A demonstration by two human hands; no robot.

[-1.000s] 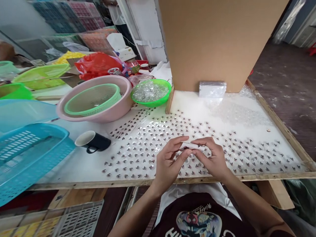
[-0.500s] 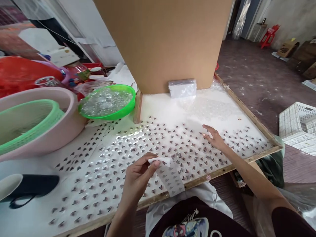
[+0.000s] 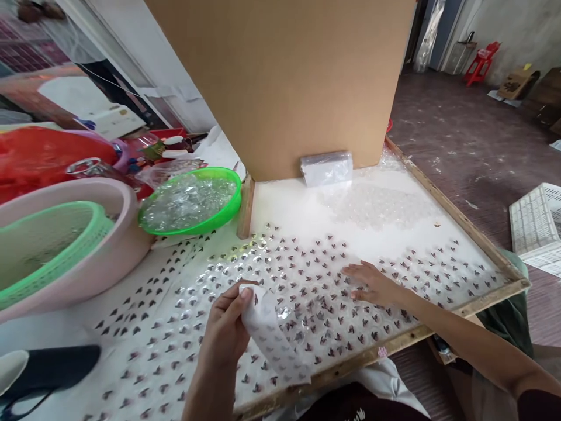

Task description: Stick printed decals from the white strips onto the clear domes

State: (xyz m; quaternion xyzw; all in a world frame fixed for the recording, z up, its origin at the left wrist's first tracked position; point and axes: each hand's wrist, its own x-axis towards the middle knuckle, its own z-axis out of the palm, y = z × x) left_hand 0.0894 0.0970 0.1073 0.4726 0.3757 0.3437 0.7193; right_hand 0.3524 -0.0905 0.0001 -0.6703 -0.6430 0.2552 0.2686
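Observation:
My left hand (image 3: 228, 324) pinches the top edge of a white strip of stickers (image 3: 274, 339) between thumb and fingers. The strip curls over and hangs towards the front rail, with rows of small dark prints showing faintly on it. Many small clear pieces with dark, leaf-like stickers (image 3: 326, 307) lie spread across the white tabletop (image 3: 289, 204). Over the right part of these pieces, my right hand (image 3: 372, 283) is held palm down with its fingers stretched out. It seems to hold nothing; whether its fingertips touch the pieces I cannot tell.
A tall cardboard sheet (image 3: 280, 88) stands at the back, a plastic-wrapped pack (image 3: 326, 169) before it. Loose clear pieces (image 3: 381, 204) lie nearby. Left are a green basin (image 3: 228, 210), a pink tub (image 3: 127, 234) and a dark mug (image 3: 65, 365). Wooden rails (image 3: 464, 222) edge the table.
My right hand has come nearer to me and slightly left, over the stickered pieces. My left hand has shifted left with the strip, which now hangs more open. The view has tilted up a little.

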